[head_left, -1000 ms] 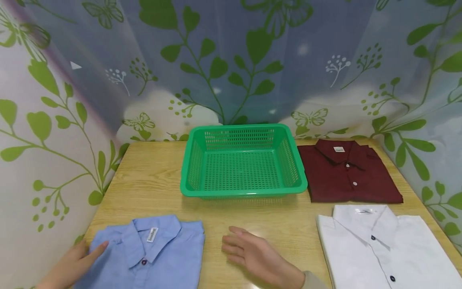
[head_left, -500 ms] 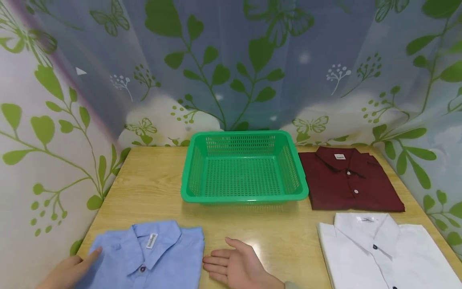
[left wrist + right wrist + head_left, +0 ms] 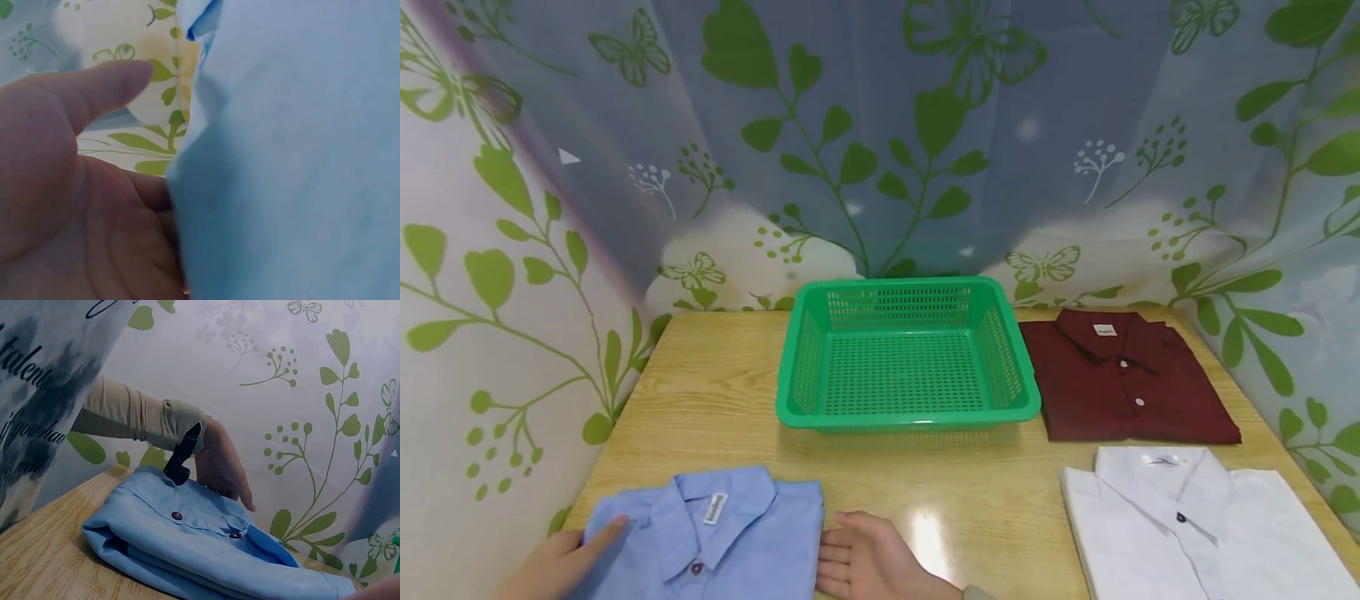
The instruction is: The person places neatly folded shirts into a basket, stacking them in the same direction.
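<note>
A folded light-blue shirt (image 3: 737,537) with a collar and dark buttons lies at the front left of the table. At its left edge is my left hand (image 3: 553,565), thumb over the cloth in the head view. The left wrist view shows that hand's fingers going under the shirt's edge, with the thumb (image 3: 112,87) raised apart from it. My right hand (image 3: 876,562) is at the shirt's right edge, fingers extended and their tips right at the cloth. From the right side, the shirt (image 3: 187,531) shows as a thick stack of folded layers.
An empty green plastic basket (image 3: 910,419) stands at the back middle of the wooden table (image 3: 700,367). A folded maroon shirt (image 3: 1097,400) lies to its right. In front of that is a folded white shirt (image 3: 1247,533). A leaf-patterned curtain (image 3: 865,125) surrounds the table.
My right hand has moved left and toward the front, up to the blue shirt's right edge. The left hand stays at the left edge. The head view has tilted up slightly.
</note>
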`<state>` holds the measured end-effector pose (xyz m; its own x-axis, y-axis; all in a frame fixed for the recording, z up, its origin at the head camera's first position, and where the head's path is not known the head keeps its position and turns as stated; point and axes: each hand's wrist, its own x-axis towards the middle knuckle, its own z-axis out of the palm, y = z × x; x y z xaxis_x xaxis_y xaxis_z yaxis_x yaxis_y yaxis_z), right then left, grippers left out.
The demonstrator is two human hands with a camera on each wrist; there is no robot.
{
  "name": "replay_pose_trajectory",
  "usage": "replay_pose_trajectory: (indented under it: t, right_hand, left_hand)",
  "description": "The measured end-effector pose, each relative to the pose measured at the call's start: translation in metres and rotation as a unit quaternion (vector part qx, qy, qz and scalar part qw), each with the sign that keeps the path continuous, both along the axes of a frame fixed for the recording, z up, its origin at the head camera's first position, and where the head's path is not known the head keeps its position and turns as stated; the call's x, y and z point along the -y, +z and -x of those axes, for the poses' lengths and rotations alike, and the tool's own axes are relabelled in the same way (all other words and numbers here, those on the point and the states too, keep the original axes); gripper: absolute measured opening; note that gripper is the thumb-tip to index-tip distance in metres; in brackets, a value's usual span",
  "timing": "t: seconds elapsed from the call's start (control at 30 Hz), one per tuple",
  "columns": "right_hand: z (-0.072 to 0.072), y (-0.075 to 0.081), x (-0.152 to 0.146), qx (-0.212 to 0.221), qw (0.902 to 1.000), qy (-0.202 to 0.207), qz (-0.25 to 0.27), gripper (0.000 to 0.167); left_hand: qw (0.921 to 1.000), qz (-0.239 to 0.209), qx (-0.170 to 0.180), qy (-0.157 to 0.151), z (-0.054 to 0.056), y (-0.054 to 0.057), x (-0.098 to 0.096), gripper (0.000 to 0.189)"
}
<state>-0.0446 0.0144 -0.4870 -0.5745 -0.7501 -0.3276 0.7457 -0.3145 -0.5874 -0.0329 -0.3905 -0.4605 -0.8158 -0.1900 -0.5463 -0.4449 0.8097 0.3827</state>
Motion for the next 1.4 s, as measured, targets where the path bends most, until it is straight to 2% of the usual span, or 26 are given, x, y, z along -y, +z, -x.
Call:
replay_pose_trajectory:
  t: [0.2, 0.37, 0.43, 0.5, 0.57, 0.67, 0.73, 0.83, 0.9, 0.97, 1.07, 1.13, 1.27, 1.33, 1.4]
  right_hand:
    - [0.000, -0.001, 0.003, -0.018, 0.9997, 0.013, -0.004, 0.088]
    - [0.001, -0.003, 0.003, -0.030, 0.9994, 0.015, 0.002, 0.080]
    - [0.001, -0.004, 0.003, -0.031, 0.9992, 0.018, 0.014, 0.073]
    - [0.000, -0.005, 0.002, -0.026, 0.9990, 0.024, 0.027, 0.063]
    - [-0.001, -0.007, 0.000, -0.026, 0.9987, 0.030, 0.031, 0.053]
    - [-0.003, -0.008, -0.004, -0.041, 0.9987, 0.030, 0.004, 0.047]
    - [-0.005, -0.009, -0.006, -0.072, 0.9966, 0.005, -0.040, 0.048]
    - [-0.007, -0.008, -0.008, -0.116, 0.9855, -0.049, -0.114, 0.059]
    - [-0.007, -0.007, -0.011, -0.127, 0.9783, -0.074, -0.146, 0.064]
    - [-0.005, -0.006, -0.015, -0.138, 0.9744, -0.085, -0.156, 0.067]
    - [-0.001, -0.002, -0.027, -0.146, 0.9745, -0.084, -0.148, 0.067]
    - [0.001, 0.002, -0.037, -0.149, 0.9747, -0.078, -0.147, 0.066]
    - [0.002, 0.014, -0.058, -0.140, 0.9773, -0.062, -0.146, 0.065]
    - [0.002, 0.019, -0.068, -0.145, 0.9773, -0.051, -0.145, 0.065]
    - [0.002, 0.023, -0.078, -0.155, 0.9754, -0.044, -0.150, 0.067]
  left_hand:
    - [0.9979, -0.062, 0.015, 0.008, 0.000, -0.006, -0.004, 0.073]
    - [0.9970, -0.077, 0.003, -0.011, 0.003, -0.013, -0.010, 0.063]
    - [0.9924, -0.122, 0.008, -0.012, 0.003, -0.015, -0.016, 0.067]
    - [0.9841, -0.176, 0.021, 0.007, 0.003, -0.017, -0.024, 0.076]
    - [0.9702, -0.236, 0.037, 0.039, 0.002, -0.019, -0.033, 0.084]
    - [0.9535, -0.293, 0.043, 0.057, -0.001, -0.021, -0.043, 0.090]
    - [0.9436, -0.324, 0.044, 0.052, -0.003, -0.021, -0.047, 0.092]
    - [0.9315, -0.359, 0.049, 0.032, -0.006, -0.021, -0.050, 0.093]
    - [0.9314, -0.360, 0.046, 0.024, -0.006, -0.019, -0.051, 0.092]
    - [0.9318, -0.361, 0.033, 0.007, -0.005, -0.016, -0.054, 0.089]
    - [0.9345, -0.355, 0.005, -0.016, -0.005, -0.010, -0.062, 0.083]
    - [0.9329, -0.359, -0.012, -0.030, -0.006, -0.005, -0.069, 0.081]
    - [0.9354, -0.351, -0.036, -0.026, -0.010, 0.008, -0.086, 0.081]
    - [0.9371, -0.346, -0.044, -0.011, -0.011, 0.015, -0.094, 0.082]
    - [0.9343, -0.354, -0.045, 0.005, -0.013, 0.024, -0.103, 0.081]
